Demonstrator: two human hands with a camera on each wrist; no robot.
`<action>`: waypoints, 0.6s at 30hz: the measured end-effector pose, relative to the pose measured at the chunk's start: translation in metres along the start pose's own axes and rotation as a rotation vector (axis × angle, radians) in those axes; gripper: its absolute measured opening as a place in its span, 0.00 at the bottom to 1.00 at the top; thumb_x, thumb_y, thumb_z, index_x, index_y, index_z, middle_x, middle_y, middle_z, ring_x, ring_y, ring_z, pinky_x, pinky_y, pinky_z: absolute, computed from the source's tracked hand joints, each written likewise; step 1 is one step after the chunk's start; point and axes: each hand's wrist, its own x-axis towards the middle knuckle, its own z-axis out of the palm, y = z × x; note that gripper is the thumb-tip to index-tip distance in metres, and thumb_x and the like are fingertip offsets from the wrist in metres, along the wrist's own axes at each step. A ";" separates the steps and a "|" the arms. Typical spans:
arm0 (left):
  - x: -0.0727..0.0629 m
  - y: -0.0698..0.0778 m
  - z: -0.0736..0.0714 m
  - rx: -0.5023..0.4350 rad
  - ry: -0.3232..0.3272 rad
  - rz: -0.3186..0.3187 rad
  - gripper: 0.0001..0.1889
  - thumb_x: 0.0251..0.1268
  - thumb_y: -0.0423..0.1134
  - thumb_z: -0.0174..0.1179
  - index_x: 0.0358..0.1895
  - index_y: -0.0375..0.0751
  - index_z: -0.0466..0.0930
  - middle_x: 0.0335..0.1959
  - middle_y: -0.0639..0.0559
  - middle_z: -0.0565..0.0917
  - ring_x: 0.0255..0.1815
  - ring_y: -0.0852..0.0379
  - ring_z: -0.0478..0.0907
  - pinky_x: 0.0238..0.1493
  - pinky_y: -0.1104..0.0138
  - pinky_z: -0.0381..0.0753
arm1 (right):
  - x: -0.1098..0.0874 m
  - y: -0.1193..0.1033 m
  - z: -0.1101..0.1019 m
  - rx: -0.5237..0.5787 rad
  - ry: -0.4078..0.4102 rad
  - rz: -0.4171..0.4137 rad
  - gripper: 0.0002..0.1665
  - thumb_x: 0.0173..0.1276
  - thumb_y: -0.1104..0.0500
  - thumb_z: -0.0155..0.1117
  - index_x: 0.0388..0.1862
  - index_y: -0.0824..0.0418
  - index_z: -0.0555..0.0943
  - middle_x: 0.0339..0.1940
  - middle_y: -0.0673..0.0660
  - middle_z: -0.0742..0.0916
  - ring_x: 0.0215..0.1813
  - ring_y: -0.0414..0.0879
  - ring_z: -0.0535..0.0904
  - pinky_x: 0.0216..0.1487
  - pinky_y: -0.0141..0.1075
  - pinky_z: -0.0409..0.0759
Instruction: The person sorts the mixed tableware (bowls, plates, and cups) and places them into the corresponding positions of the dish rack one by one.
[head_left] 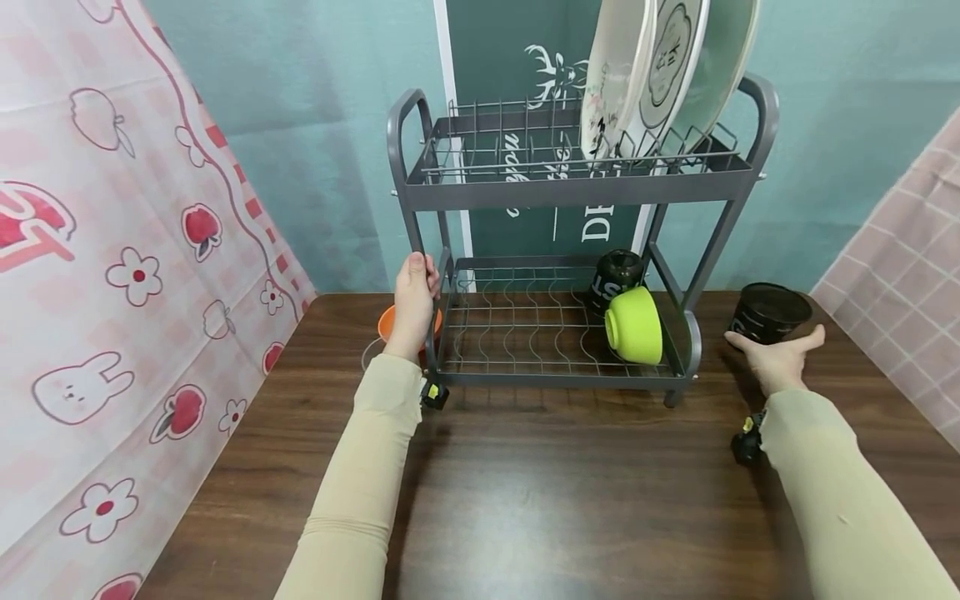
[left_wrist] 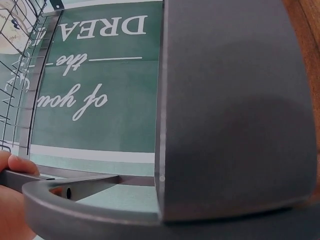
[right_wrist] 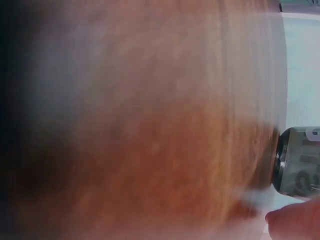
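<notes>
My left hand point(head_left: 414, 304) grips the left upright of the grey two-tier dish rack point(head_left: 577, 196); the left wrist view has its fingers point(left_wrist: 21, 164) curled over the grey bar. To the right of the rack, a black cup point(head_left: 772, 308) with pale lettering stands on the table. My right hand point(head_left: 780, 360) is at its near side, thumb and fingers spread apart. In the right wrist view a fingertip point(right_wrist: 296, 220) shows close to the cup point(right_wrist: 304, 162), with a small gap between them.
Several plates point(head_left: 660, 79) stand in the upper tier's right half. Below, a lime green bowl point(head_left: 637, 327) and a black cup point(head_left: 617, 273) lie tilted at the right. An orange cup point(head_left: 386, 323) is partly hidden behind my left hand. Patterned cloths point(head_left: 142, 350) hang around the wooden table point(head_left: 540, 492).
</notes>
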 end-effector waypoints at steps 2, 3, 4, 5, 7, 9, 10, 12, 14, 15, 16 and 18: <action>0.001 -0.003 0.000 0.007 0.007 0.003 0.19 0.72 0.54 0.30 0.28 0.49 0.63 0.18 0.55 0.62 0.19 0.59 0.58 0.28 0.70 0.62 | 0.004 0.002 0.001 0.081 -0.024 -0.006 0.69 0.60 0.48 0.61 0.62 0.42 0.09 0.69 0.52 0.20 0.76 0.44 0.28 0.74 0.44 0.49; 0.001 -0.004 0.000 0.010 0.009 0.007 0.19 0.72 0.54 0.30 0.28 0.49 0.63 0.18 0.55 0.62 0.19 0.58 0.58 0.28 0.70 0.62 | 0.006 0.003 0.001 0.097 -0.033 -0.007 0.69 0.61 0.49 0.61 0.62 0.42 0.09 0.68 0.50 0.19 0.75 0.42 0.27 0.74 0.43 0.50; 0.001 -0.005 0.001 0.009 0.012 0.011 0.19 0.72 0.55 0.30 0.27 0.49 0.63 0.18 0.56 0.62 0.19 0.58 0.58 0.28 0.70 0.62 | 0.008 0.004 0.001 0.112 -0.038 -0.005 0.69 0.61 0.51 0.61 0.62 0.42 0.09 0.67 0.50 0.18 0.75 0.41 0.27 0.74 0.43 0.50; 0.001 -0.005 0.001 0.006 0.014 0.014 0.19 0.72 0.55 0.31 0.27 0.49 0.63 0.18 0.56 0.62 0.18 0.58 0.58 0.27 0.70 0.62 | 0.009 0.004 0.000 0.110 -0.041 -0.002 0.68 0.61 0.51 0.61 0.62 0.42 0.09 0.67 0.50 0.18 0.75 0.41 0.26 0.74 0.42 0.50; 0.000 -0.005 0.001 -0.002 0.013 0.018 0.19 0.72 0.55 0.31 0.27 0.49 0.63 0.17 0.56 0.62 0.18 0.58 0.58 0.27 0.70 0.62 | 0.010 0.004 0.000 0.100 -0.042 0.005 0.68 0.60 0.51 0.62 0.63 0.43 0.11 0.67 0.51 0.19 0.75 0.41 0.26 0.74 0.43 0.50; -0.001 -0.004 0.001 -0.008 0.006 0.013 0.19 0.73 0.53 0.30 0.27 0.48 0.63 0.17 0.55 0.62 0.18 0.58 0.57 0.27 0.70 0.62 | 0.012 0.004 0.000 0.074 -0.032 0.012 0.67 0.60 0.50 0.61 0.64 0.45 0.12 0.68 0.53 0.21 0.75 0.43 0.27 0.74 0.42 0.48; -0.001 -0.003 0.001 -0.006 0.002 0.008 0.19 0.73 0.52 0.30 0.27 0.48 0.63 0.18 0.55 0.62 0.18 0.58 0.57 0.27 0.69 0.62 | 0.012 0.004 0.000 0.076 -0.030 0.015 0.66 0.60 0.51 0.61 0.65 0.45 0.13 0.69 0.54 0.22 0.75 0.43 0.27 0.74 0.42 0.48; -0.001 -0.001 0.001 -0.004 -0.006 0.001 0.18 0.74 0.50 0.29 0.27 0.47 0.62 0.18 0.54 0.62 0.18 0.58 0.58 0.28 0.69 0.62 | 0.014 0.004 0.001 0.065 -0.020 0.012 0.65 0.61 0.51 0.61 0.65 0.46 0.15 0.70 0.55 0.24 0.76 0.44 0.28 0.74 0.41 0.47; -0.001 0.000 0.000 -0.001 -0.010 -0.004 0.18 0.74 0.49 0.28 0.28 0.46 0.62 0.18 0.54 0.62 0.19 0.58 0.58 0.28 0.68 0.62 | 0.017 0.004 0.002 0.047 -0.013 0.008 0.64 0.61 0.50 0.60 0.66 0.48 0.16 0.71 0.57 0.26 0.76 0.46 0.29 0.75 0.40 0.45; -0.001 -0.001 0.000 0.000 -0.010 -0.002 0.18 0.74 0.49 0.29 0.28 0.46 0.62 0.18 0.54 0.62 0.19 0.58 0.58 0.28 0.68 0.62 | 0.018 0.004 0.002 0.039 -0.012 0.006 0.64 0.61 0.49 0.60 0.66 0.48 0.16 0.71 0.57 0.27 0.76 0.47 0.30 0.75 0.40 0.45; -0.001 -0.001 0.001 0.000 -0.007 -0.001 0.18 0.74 0.50 0.29 0.28 0.47 0.62 0.18 0.55 0.62 0.19 0.58 0.58 0.28 0.68 0.62 | 0.019 0.004 0.003 0.029 -0.014 0.005 0.64 0.61 0.49 0.60 0.66 0.49 0.16 0.71 0.58 0.27 0.76 0.48 0.30 0.75 0.40 0.45; 0.000 -0.003 0.001 -0.002 -0.001 -0.001 0.19 0.73 0.52 0.29 0.28 0.48 0.63 0.18 0.55 0.62 0.19 0.58 0.58 0.28 0.69 0.62 | 0.020 0.004 0.002 0.008 -0.017 0.012 0.64 0.61 0.47 0.60 0.66 0.50 0.16 0.72 0.60 0.29 0.76 0.50 0.32 0.75 0.42 0.45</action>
